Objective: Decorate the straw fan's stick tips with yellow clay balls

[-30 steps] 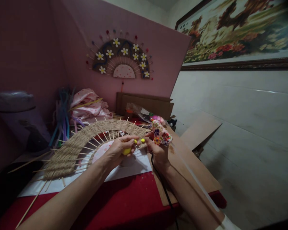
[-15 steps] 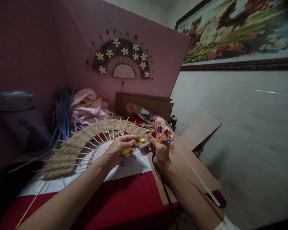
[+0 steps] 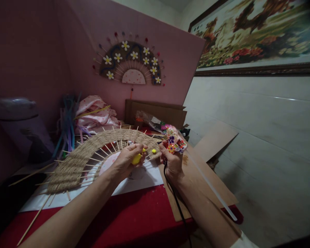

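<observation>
My left hand (image 3: 127, 159) is closed round a yellow lump (image 3: 136, 159) that looks like soft clay. A smaller yellow piece (image 3: 144, 150) shows at its thumb and fingertips. My right hand (image 3: 172, 163) grips a hot glue gun (image 3: 174, 142) covered in bright flower patterns, with a black cord (image 3: 176, 201) hanging down and a long pale glue stick (image 3: 212, 186) sticking out behind. Between the hands, a small yellow dot (image 3: 154, 151) sits on the right end of a woven straw fan (image 3: 74, 162) with thin sticks through it. The nozzle's tip is hard to make out.
White paper (image 3: 144, 181) lies under the fan on a red cloth (image 3: 119, 213). A brown board (image 3: 209, 182) is at the right. Behind stand cardboard (image 3: 157, 112), pink dotted fabric (image 3: 93, 108) and coloured strips (image 3: 67, 127). A finished flowered fan (image 3: 130, 48) hangs on the pink panel.
The fingers of my left hand have curled in and drawn slightly left, bringing more of the yellow lump into view. My right hand and the glue gun stay where they were.
</observation>
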